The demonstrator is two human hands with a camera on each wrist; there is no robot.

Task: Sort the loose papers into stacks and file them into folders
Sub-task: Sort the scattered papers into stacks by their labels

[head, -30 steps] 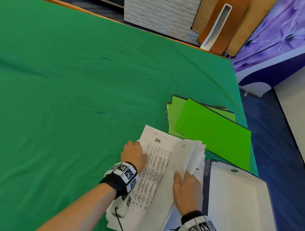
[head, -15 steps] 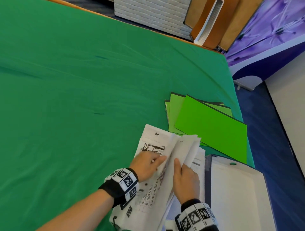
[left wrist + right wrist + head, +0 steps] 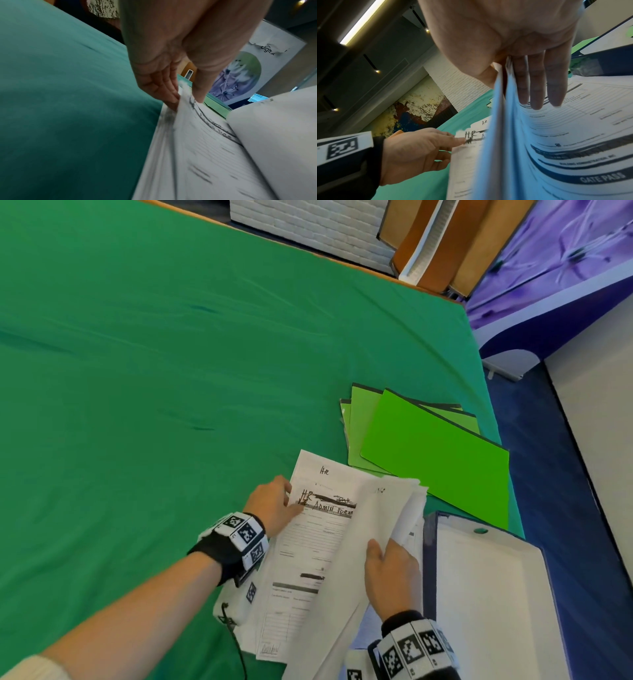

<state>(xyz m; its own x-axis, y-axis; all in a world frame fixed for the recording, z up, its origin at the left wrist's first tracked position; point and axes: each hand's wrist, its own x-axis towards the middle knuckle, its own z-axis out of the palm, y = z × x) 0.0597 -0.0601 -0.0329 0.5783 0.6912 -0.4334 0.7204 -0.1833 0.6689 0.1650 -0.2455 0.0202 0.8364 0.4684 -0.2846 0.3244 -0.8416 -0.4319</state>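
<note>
**Thin sheets, loose pile: take them at the edge**

Here the pile of loose white printed papers (image 3: 310, 546) lies on the green cloth-covered worktop (image 3: 171, 371), near its right edge, between the fanned bright green card folders (image 3: 435, 460) and the person. The left hand (image 3: 272, 505) pinches the left edge of the sheet marked "HR" in black pen (image 3: 202, 121), thumb on top and fingers beneath. The right hand (image 3: 392, 573) has its grip on a lifted sheaf of white sheets (image 3: 380, 529), thumb on one face, straight fingers (image 3: 537, 86) on the other; the sheaf bows and droops.

Such paper is light, limp and likely slippery sheet on sheet, so a corner or long edge is the sensible hold, with a flat palm steadying the rest. An open dark blue box file with a white lining (image 3: 486, 594) sits just right of the pile.
</note>
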